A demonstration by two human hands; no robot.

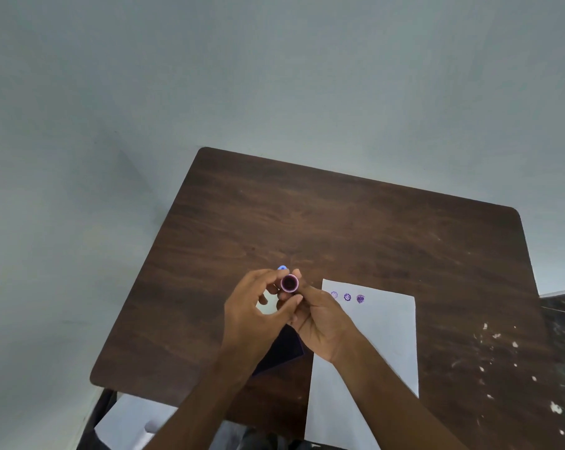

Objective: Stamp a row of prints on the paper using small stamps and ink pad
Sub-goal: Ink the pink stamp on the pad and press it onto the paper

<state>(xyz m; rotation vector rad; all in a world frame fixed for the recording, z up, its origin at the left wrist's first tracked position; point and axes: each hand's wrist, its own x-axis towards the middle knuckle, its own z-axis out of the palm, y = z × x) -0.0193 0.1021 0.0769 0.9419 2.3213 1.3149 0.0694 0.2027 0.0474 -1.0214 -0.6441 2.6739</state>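
Note:
A small pink round stamp point(289, 283) is held up above the table with its dark inked face turned toward me. My right hand point(316, 323) grips it from below and the right, and my left hand point(253, 306) pinches it from the left. A white sheet of paper point(368, 352) lies to the right of my hands, with three purple prints point(347, 297) in a row near its top left corner. A dark ink pad point(282, 352) lies under my hands, mostly hidden. A light blue stamp point(282, 268) peeks out just behind my fingers.
The dark wooden table point(323, 222) stands against a pale wall. Its right part carries white paint flecks point(502, 368). White papers point(128, 423) lie below the table's front left edge.

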